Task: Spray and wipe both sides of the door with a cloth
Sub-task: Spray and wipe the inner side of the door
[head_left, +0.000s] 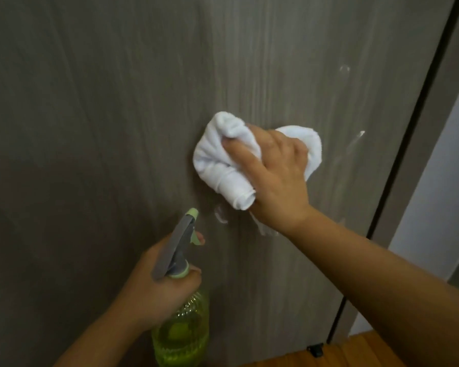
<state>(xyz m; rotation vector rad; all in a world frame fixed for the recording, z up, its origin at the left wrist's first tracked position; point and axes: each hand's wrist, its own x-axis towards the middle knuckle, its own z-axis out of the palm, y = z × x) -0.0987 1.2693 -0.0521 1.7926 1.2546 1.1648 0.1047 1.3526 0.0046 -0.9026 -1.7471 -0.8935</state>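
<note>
A: Door first: what does it look like?

B: Grey-brown door with vertical wood grain [104,128], filling most of the view. Pale wet streaks run down its middle and right part, and a few foamy blobs and smears sit on it, one just left of the wrist and one near the right edge.

A: And the cloth?

B: White bunched terry cloth [223,165], pressed flat against the door a little right of centre. The right hand [273,170] lies over it, fingers curled into the folds and gripping it, thumb side to the left. Part of the cloth sticks out above the knuckles to the right, and a rolled end pokes out below the thumb.

A: The other hand?

B: The left hand [154,284] is lower down, below and to the left of the cloth, wrapped round the neck of a clear plastic spray bottle holding yellow-green liquid [182,337]. Its grey trigger head with pale green nozzle tip points up toward the door, and a fingertip rests at the green trigger. The nozzle is near the door; I cannot tell whether it touches.

A: What is around the door?

B: A dark vertical gap runs along its right edge, then a grey-brown door frame [435,123], then a pale wall [440,207]. At the bottom right is reddish-brown wooden floor [366,350], with a small black fitting [315,349] at the foot of the door.
</note>
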